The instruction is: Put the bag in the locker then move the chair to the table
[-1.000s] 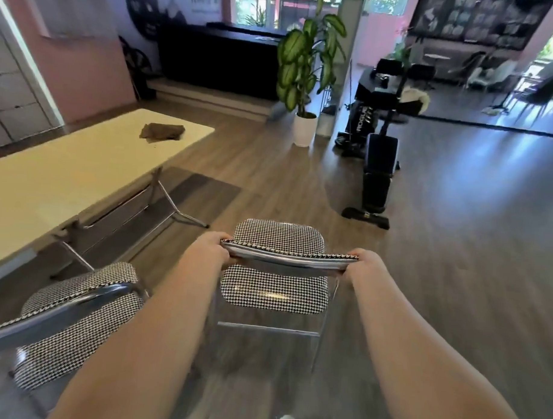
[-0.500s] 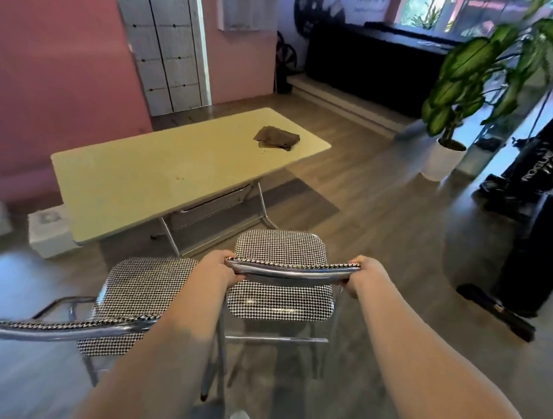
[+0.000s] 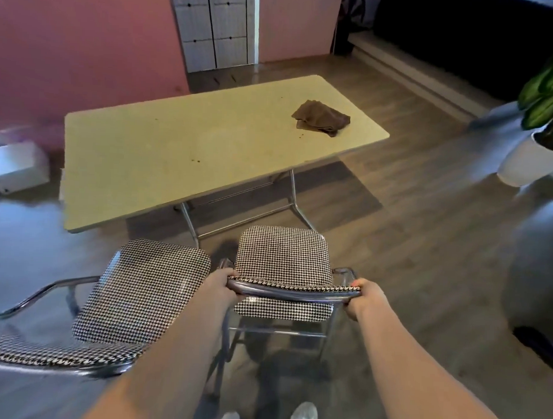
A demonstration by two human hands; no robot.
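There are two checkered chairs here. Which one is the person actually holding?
The right-hand chair: the left hand and right hand grip its backrest. The left chair stands untouched.

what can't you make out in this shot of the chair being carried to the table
Head view only:
- Held chair: feet hidden by its seat and motion blur, so lifted or dragged is unclear.
- Left hand and right hand: fingers wrapped behind the backrest rail.
- Lockers: cut off by the top edge; bag not visible.
- Second chair: backrest cut off at the left edge.
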